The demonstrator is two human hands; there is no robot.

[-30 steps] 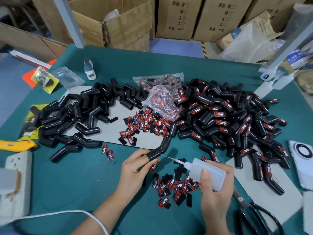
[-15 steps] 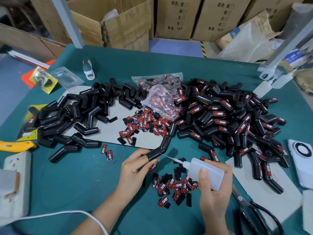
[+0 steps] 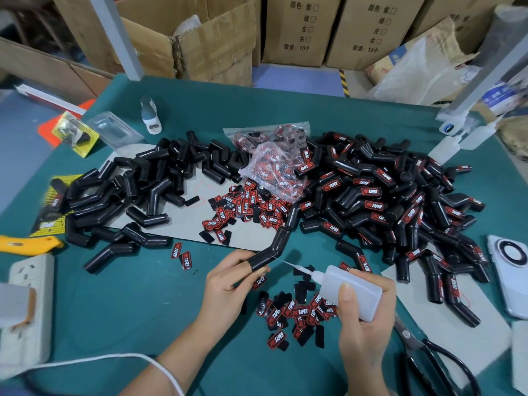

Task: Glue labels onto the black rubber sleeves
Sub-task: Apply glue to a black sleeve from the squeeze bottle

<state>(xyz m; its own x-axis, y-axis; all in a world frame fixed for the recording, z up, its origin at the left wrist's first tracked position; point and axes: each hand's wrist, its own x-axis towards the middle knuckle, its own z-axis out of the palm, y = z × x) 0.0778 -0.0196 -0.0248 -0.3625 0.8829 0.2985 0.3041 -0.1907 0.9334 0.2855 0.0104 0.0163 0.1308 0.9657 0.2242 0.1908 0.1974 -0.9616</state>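
- Left hand (image 3: 228, 284) pinching one end of a bent sleeve (image 3: 271, 250); far end angled up and away from the grip, towards the loose labels (image 3: 245, 207) on the card.
- Right hand (image 3: 368, 312) wrapped round the glue bottle (image 3: 350, 291), thumb flat on its side, needle tip at the sleeve just past the left fingertips; touching or a hair off, cannot tell.
- Step in hand, by the look of it: laying glue on the sleeve before a label goes on.
- Keep the pinch low on the sleeve, clear of the needle, so no glue reaches the fingers.
- Squeeze lightly with the thumb; a thin line or small dot on the straight part beyond the grip, likely enough for so small a label.
- Hold the sleeve steady, glued face up, no rolling until the label is seated.
- Next label close by: a small heap (image 3: 297, 312) directly under and between the two hands, some face down.
- Bottle to be parked upright or well aside of the heap, to spare the spare labels from drips.
- Finished pile (image 3: 400, 195) beyond the right hand; bare sleeves (image 3: 137, 192) beyond the left.
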